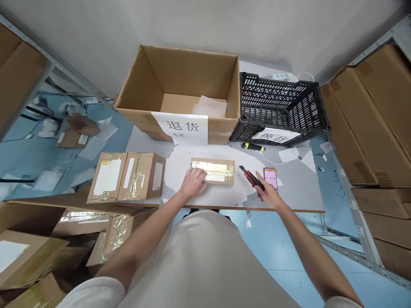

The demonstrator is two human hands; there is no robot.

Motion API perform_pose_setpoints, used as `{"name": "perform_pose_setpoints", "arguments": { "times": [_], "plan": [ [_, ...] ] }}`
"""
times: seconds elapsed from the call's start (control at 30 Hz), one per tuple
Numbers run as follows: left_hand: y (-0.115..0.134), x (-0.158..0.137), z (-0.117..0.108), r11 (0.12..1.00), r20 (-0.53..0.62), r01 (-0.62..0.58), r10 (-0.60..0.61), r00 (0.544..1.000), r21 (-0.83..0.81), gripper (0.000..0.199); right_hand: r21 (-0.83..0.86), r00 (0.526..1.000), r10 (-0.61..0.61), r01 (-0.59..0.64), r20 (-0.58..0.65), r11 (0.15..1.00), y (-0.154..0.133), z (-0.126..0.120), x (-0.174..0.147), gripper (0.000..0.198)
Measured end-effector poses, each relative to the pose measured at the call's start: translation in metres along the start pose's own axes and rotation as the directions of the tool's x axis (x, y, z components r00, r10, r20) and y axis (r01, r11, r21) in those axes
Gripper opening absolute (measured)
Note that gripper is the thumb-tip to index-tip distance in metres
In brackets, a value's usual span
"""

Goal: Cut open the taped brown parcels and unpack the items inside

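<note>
A small cardboard box (228, 177), sealed with shiny clear tape along its top, lies lengthwise on the table in front of me. My left hand (193, 183) grips it at the left end, fingers bent over the near edge and top. To the right of the box, my right hand (268, 194) is closed round a red and black utility knife (252, 177). Its dark tip points up and left, apart from the box. A phone (270, 177) with a pink timer screen lies just beyond the right hand, partly hidden by it.
A large open carton (131, 112) with a paper sign and a black plastic crate (282, 124) stand at the back. Two taped boxes (136, 177) sit at the left. A yellow-black tool (253, 146) lies before the crate. Boxes fill the carton (19, 205) lower left and the right-hand shelf (359, 231).
</note>
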State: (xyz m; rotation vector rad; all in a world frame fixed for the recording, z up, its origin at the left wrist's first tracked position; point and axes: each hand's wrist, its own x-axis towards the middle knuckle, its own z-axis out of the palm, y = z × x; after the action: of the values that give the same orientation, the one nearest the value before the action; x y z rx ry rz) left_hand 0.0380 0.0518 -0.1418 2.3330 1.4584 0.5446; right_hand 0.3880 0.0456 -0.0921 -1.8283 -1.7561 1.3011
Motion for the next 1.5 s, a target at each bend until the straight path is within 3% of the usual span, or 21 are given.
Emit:
{"name": "perform_pose_setpoints", "arguments": {
  "times": [0.07, 0.13, 0.3, 0.53, 0.73, 0.87, 1.0, 1.07, 1.23, 1.33, 1.5],
  "plan": [
    [0.000, 0.016, -0.005, 0.999, 0.024, -0.018, 0.017, 1.000, 0.048, 0.073, 0.248, 0.998, 0.062, -0.059, -0.001, 0.967, 0.008, 0.023, -0.001, 0.068],
    [-0.003, 0.029, -0.005, 0.996, 0.068, -0.023, 0.017, 0.998, 0.087, 0.101, 0.393, 0.997, 0.080, -0.076, 0.006, 0.916, 0.011, 0.040, 0.000, 0.069],
    [-0.006, 0.041, -0.003, 0.982, 0.216, 0.009, -0.050, 0.975, 0.188, 0.119, 0.530, 0.995, 0.090, -0.096, 0.038, 0.843, 0.011, 0.058, 0.003, 0.073],
    [-0.001, 0.042, -0.009, 0.966, 0.235, 0.020, -0.082, 0.969, 0.257, 0.114, 0.500, 0.991, 0.095, -0.131, 0.095, 0.856, 0.016, 0.054, 0.000, 0.071],
    [-0.005, 0.046, -0.006, 0.976, 0.209, 0.022, -0.068, 0.976, 0.219, 0.110, 0.353, 0.968, 0.070, -0.155, 0.242, 0.923, 0.015, 0.057, -0.011, 0.060],
    [-0.008, 0.046, -0.004, 0.979, 0.192, 0.016, -0.056, 0.980, 0.202, 0.110, 0.366, 0.979, 0.103, -0.163, 0.176, 0.916, 0.029, 0.055, -0.038, 0.059],
    [0.000, 0.049, -0.006, 0.967, 0.166, 0.111, -0.152, 0.974, 0.231, 0.107, 0.522, 0.979, 0.196, -0.138, -0.057, 0.841, 0.039, 0.059, -0.058, 0.068],
    [0.009, 0.047, -0.007, 0.943, 0.132, 0.208, -0.248, 0.960, 0.260, 0.101, 0.636, 0.965, 0.231, -0.100, -0.125, 0.765, 0.029, 0.075, -0.052, 0.063],
    [0.030, 0.015, -0.005, 0.888, 0.101, 0.375, -0.412, 0.905, 0.266, 0.073, 0.781, 0.975, 0.189, -0.026, -0.119, 0.625, -0.025, 0.131, -0.006, 0.048],
    [0.034, -0.014, 0.001, 0.906, 0.126, 0.383, -0.407, 0.904, 0.180, 0.055, 0.772, 0.981, 0.149, 0.002, -0.125, 0.636, -0.040, 0.146, 0.013, 0.045],
    [0.037, -0.041, 0.013, 0.908, 0.122, 0.417, -0.411, 0.904, -0.033, 0.052, 0.719, 0.985, 0.134, -0.017, -0.107, 0.694, -0.030, 0.140, 0.019, 0.046]
  ]
}}
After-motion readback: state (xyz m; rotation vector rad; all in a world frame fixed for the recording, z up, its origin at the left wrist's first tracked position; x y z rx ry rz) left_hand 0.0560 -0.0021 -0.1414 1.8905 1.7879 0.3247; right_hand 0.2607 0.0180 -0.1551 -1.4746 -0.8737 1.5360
